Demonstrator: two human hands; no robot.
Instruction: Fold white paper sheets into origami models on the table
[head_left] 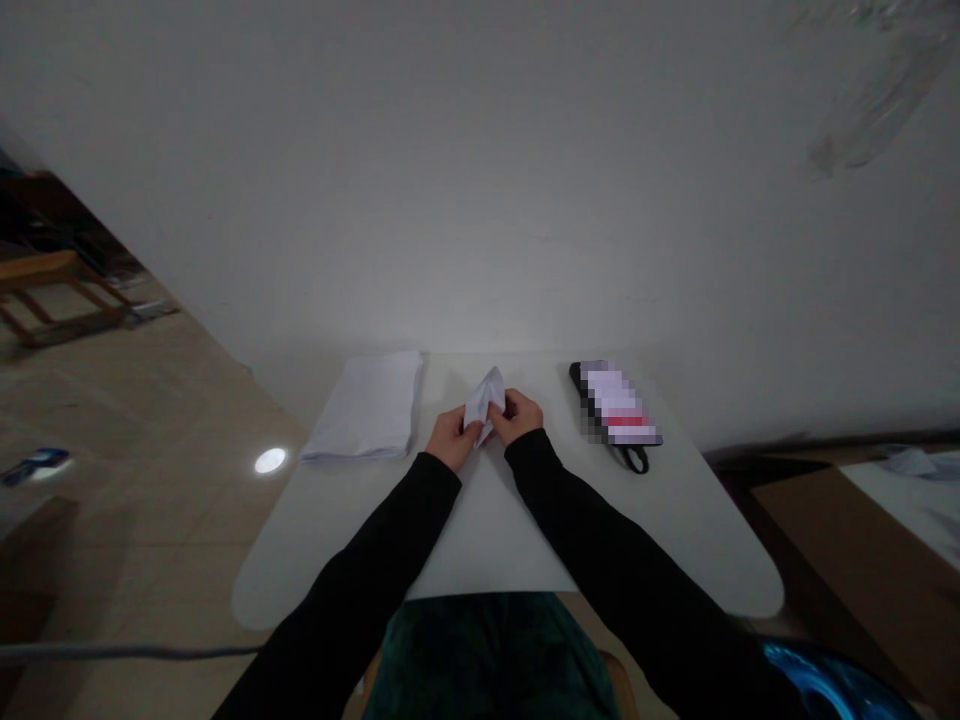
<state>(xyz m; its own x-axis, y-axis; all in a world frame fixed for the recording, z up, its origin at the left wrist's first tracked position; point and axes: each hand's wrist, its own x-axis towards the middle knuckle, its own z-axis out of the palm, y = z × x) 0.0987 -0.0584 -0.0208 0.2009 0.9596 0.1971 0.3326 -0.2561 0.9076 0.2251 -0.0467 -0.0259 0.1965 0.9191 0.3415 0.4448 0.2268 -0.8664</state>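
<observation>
A small piece of folded white paper (486, 396) is held between my two hands above the middle of the white table, its pointed tip toward the wall. My left hand (452, 437) pinches its left side, thumb on top. On the other side, my right hand (519, 416) is closed on the right part, with thumb and fingers pressed against the folds. The paper's underside and some fingertips are hidden. Left of my hands lies a stack of white paper sheets (367, 405).
A phone (619, 405) with a black strap rests at the table's right. The white table (495, 560) stands against a pale wall (480, 180). A cardboard box (855, 550) is on the right; a wooden stool (45, 285) stands far left. A cable (127, 652) crosses the lower left.
</observation>
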